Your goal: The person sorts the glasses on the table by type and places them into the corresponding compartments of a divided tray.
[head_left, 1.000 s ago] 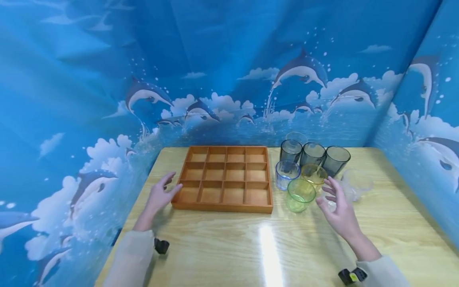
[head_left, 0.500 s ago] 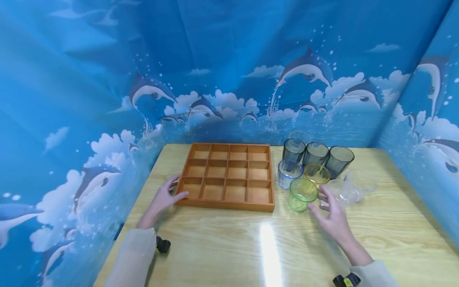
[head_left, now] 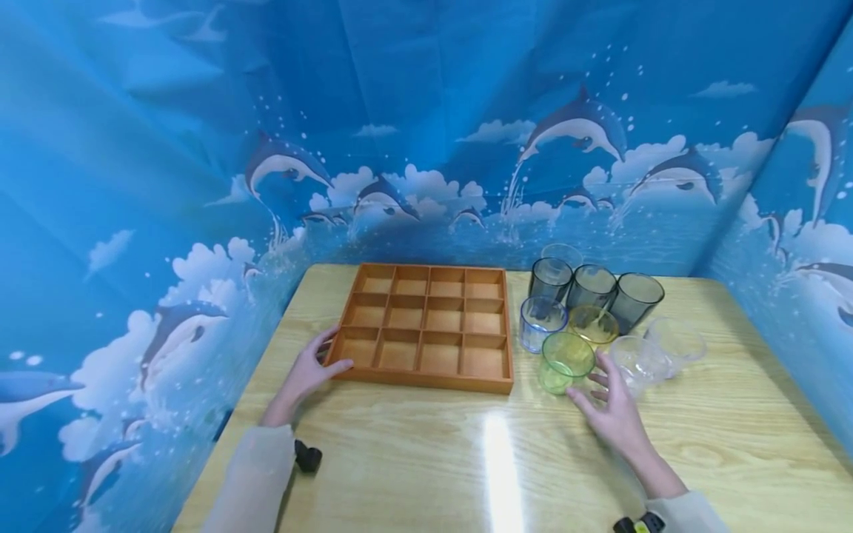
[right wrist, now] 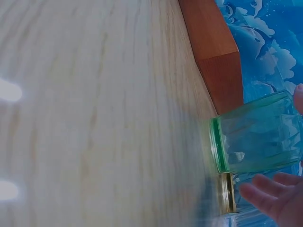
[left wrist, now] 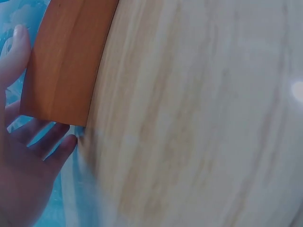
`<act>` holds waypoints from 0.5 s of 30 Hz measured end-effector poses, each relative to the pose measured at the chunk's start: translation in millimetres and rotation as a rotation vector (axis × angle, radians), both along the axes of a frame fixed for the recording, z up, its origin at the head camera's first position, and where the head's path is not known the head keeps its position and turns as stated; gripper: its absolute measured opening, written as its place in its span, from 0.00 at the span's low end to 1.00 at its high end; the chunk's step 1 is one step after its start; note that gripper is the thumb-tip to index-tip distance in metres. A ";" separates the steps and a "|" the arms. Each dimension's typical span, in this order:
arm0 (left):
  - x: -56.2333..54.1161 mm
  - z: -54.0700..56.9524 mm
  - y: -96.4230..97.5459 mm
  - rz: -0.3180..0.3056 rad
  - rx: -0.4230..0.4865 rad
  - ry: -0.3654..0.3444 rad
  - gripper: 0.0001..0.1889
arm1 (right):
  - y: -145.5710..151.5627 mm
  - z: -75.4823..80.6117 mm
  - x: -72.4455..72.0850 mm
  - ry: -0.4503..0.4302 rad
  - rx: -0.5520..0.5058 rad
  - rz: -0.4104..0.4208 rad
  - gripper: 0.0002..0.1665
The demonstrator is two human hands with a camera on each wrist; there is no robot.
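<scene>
My left hand [head_left: 310,374] is at the front left corner of a brown wooden tray [head_left: 426,380] divided into several compartments. Its thumb lies along the front wall, while the fingers reach past the left side; in the left wrist view they stay extended around the tray's end [left wrist: 64,71]. My right hand [head_left: 616,414] is spread beside a green-rimmed glass [head_left: 565,370], thumb near its front and fingertips at its right side. The right wrist view shows the green glass [right wrist: 260,135] between thumb and fingers, which are not closed round it.
Behind the green glass stand a blue-rimmed glass [head_left: 543,326], a yellow glass [head_left: 594,324] and dark grey glasses [head_left: 636,300]. Clear glasses [head_left: 640,366] are to the right of my right hand. A dolphin-print curtain [head_left: 426,133] borders the light wooden table [head_left: 413,459].
My left hand has come in to the tray's corner. My right hand has moved left to the green glass, away from in front of the clear glasses. The head view has shifted slightly.
</scene>
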State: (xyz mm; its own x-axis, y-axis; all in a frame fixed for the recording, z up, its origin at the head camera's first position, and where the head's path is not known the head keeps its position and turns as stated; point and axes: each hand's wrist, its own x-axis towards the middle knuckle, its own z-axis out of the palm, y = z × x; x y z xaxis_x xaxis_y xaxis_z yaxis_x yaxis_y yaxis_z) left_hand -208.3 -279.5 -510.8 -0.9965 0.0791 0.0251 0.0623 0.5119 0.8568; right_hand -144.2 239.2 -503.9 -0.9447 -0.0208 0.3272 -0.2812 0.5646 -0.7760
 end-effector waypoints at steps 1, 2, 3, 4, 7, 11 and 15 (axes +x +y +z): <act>2.1 4.3 1.4 -0.003 0.010 -0.004 0.42 | 0.3 -1.6 -0.6 -0.003 0.000 -0.002 0.48; 2.2 3.8 0.9 -0.001 0.023 -0.010 0.42 | 0.6 -2.8 -1.2 -0.006 -0.003 -0.002 0.48; 2.4 3.4 0.5 -0.003 0.027 -0.013 0.42 | 1.0 -3.7 -1.6 -0.009 -0.004 -0.002 0.48; 3.7 6.4 1.2 0.000 0.041 -0.022 0.42 | 1.4 -4.4 -2.1 -0.010 -0.011 0.001 0.48; 6.7 12.6 2.6 -0.002 0.079 -0.024 0.41 | 1.6 -4.7 -3.0 -0.019 -0.036 0.010 0.49; 6.3 10.8 -1.4 -0.022 0.161 -0.018 0.40 | 1.2 -4.0 -4.6 -0.038 -0.068 0.012 0.51; 1.2 -1.6 -10.0 -0.024 0.213 -0.039 0.40 | 0.1 -4.6 -6.7 -0.060 -0.094 0.002 0.54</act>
State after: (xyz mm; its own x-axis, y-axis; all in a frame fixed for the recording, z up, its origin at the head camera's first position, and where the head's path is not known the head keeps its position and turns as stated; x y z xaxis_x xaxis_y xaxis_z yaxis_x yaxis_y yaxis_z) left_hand -207.2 -289.5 -512.4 -0.9950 0.0995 0.0055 0.0370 0.3174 0.9476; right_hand -150.9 239.3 -508.5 -0.9627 0.0059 0.2704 -0.2333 0.4879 -0.8412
